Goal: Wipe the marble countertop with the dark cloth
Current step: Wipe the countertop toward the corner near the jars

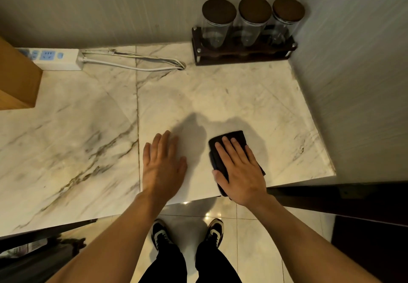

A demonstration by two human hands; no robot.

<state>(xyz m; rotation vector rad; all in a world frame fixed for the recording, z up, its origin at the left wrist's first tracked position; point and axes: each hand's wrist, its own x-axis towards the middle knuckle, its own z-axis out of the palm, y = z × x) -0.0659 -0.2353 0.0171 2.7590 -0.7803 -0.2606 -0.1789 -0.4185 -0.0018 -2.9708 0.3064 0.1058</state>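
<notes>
- We have the folded dark cloth (229, 145) lying flat on the white, grey-veined marble countertop (220, 97), close to the counter's front edge and right of the seam between the 2 slabs.
- Our right hand (239, 172) lies palm-down on top of the cloth, fingers stretched out and slightly spread, not curled around it; we judge this flat press is there to push the fabric evenly against the stone so it can slide as 1 pad.
- The cloth shows beyond the fingertips at the far side and along the thumb side, so the hand covers only its near part.
- Our left hand (162, 165) rests open on the bare marble just beside the seam, fingers together and extended, holding nothing; it looks like a brace for our weight as we lean over the counter.
- The 2 hands are near each other but apart, with bare stone between them.
- Toward the wall, well apart from the cloth, 3 clear glass jars with dark round lids (254, 24) stand in a dark wooden rack (240, 56), and a white power strip with blue sockets (57, 58) lies with its white cables (136, 63) trailing along the back.
- We judge those back items leave the near stretch free for wiping, while the cables will need care.
</notes>
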